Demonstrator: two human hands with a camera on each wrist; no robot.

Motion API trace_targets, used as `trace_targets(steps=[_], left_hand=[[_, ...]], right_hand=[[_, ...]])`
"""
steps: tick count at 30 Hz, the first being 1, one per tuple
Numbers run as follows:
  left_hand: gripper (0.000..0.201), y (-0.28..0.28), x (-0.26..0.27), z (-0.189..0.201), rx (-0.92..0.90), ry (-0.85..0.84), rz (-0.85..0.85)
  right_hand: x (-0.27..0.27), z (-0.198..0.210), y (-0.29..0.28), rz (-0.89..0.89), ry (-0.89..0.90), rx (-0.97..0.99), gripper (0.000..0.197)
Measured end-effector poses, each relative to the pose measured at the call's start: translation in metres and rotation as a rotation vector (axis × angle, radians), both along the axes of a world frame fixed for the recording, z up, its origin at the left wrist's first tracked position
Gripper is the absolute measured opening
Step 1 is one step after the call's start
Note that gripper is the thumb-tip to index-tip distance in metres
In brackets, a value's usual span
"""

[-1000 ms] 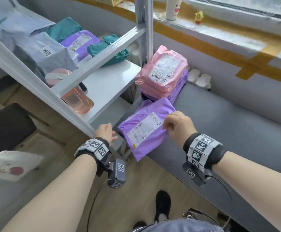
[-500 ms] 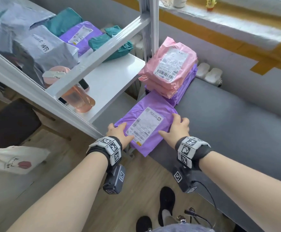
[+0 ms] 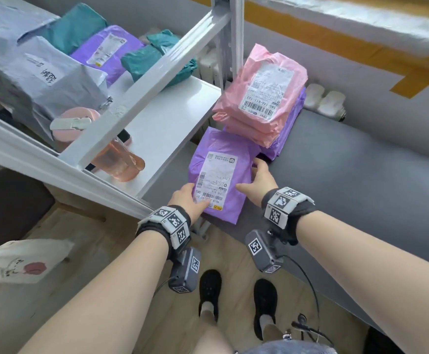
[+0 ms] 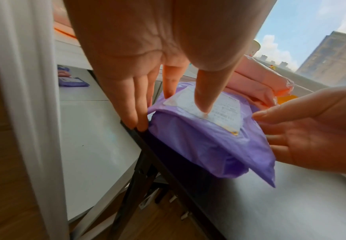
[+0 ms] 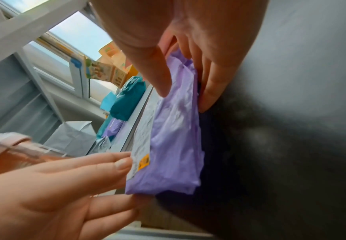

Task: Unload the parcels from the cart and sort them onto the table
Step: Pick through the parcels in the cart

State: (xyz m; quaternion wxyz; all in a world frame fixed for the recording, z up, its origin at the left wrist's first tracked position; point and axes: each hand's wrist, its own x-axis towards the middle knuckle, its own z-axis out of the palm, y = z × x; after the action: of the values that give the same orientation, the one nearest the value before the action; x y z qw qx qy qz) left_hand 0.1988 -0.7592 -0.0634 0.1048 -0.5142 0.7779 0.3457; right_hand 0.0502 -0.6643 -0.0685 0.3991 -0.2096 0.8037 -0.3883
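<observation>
A purple parcel [image 3: 218, 149] [image 4: 199, 146] [image 5: 176, 129] with a white label lies flat on the grey table [image 3: 361, 175] near its left front corner. It sits just in front of a stack of pink parcels [image 3: 264, 98] on purple ones [image 3: 298, 111]. My left hand [image 3: 187, 198] [image 4: 171, 118] touches its near left edge, thumb pressing on the label and fingers straight along the side. My right hand [image 3: 255, 175] [image 5: 184, 100] flanks its right edge, thumb on top and straight fingers against the side by the table.
The white cart shelf [image 3: 162, 118] stands close on the left with grey [image 3: 42, 83], teal [image 3: 75, 29] and purple [image 3: 106, 47] parcels and a pink bottle [image 3: 106, 149]. A tote bag [image 3: 17, 261] lies on the floor.
The purple parcel has slid further onto the table toward the pink stack. My left hand has come onto it, and my right hand has gone from gripping its corner to lying along its edge.
</observation>
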Motion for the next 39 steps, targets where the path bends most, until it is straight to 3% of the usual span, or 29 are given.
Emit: trace_targets(steps=[4, 8, 11, 15, 18, 23, 31, 39], left_hand=[[0.049, -0.019, -0.002, 0.001, 0.012, 0.047, -0.082], [0.066, -0.04, 0.0, -0.001, 0.03, -0.034, -0.146], [0.074, -0.049, 0.001, 0.002, -0.081, -0.119, -0.212], [0.068, -0.049, 0.004, 0.006, -0.339, -0.06, -0.537], [0.055, -0.047, 0.002, 0.007, -0.312, -0.056, -0.772], [0.054, -0.049, 0.001, 0.009, -0.272, -0.102, -0.811], [0.051, -0.041, -0.009, 0.025, -0.348, -0.021, -0.878], [0.048, 0.003, -0.036, 0.046, -0.316, 0.073, -0.983]], right_hand=[[0.0, 0.001, -0.009, -0.102, 0.068, 0.048, 0.074], [0.013, -0.005, -0.015, -0.26, 0.054, 0.11, 0.058], [0.023, -0.009, -0.018, -0.327, 0.057, 0.145, 0.048], [0.034, -0.012, -0.019, -0.464, 0.051, 0.136, 0.039], [0.033, -0.013, -0.019, -0.522, 0.099, 0.133, 0.037], [0.036, -0.01, -0.014, -0.525, 0.146, 0.137, 0.03], [0.048, 0.011, 0.011, -0.512, 0.261, 0.151, 0.028], [0.054, 0.044, 0.068, -0.482, 0.379, 0.211, 0.022]])
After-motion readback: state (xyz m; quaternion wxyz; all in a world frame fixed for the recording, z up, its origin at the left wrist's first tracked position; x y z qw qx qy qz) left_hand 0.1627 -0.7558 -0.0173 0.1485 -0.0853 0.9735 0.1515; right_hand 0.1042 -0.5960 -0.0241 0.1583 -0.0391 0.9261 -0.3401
